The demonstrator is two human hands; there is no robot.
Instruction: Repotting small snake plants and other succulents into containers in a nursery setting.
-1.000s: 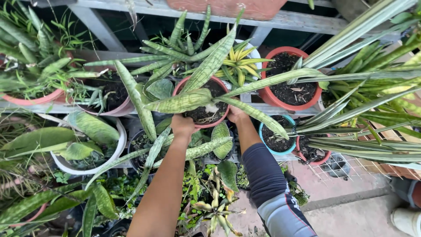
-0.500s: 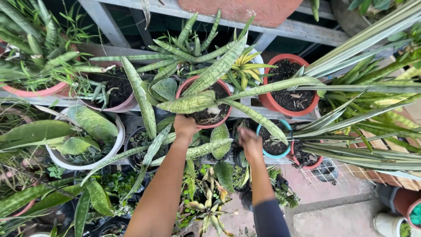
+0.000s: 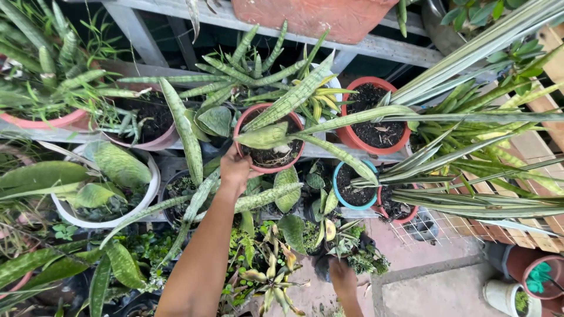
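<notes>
1. My left hand (image 3: 236,170) is closed on the near-left rim of the terracotta pot (image 3: 269,136), fingers curled over the edge and thumb on the outer wall. The pot stands upright on the wooden shelf rail (image 3: 329,151).
2. My right hand (image 3: 342,276) hangs low and well apart from the pot, down over the small potted plants (image 3: 329,235). It holds nothing that I can see; how far it is open I cannot tell, since only its back shows.
3. The pot lies directly ahead of the left hand and up and to the left of the right hand. The left hand is the nearer one.
4. The pot's mottled snake-plant leaves (image 3: 294,97) fan outward; the longest run to the right of the left hand, across the blue pot (image 3: 354,188) and the red-orange pot (image 3: 376,114).
</notes>
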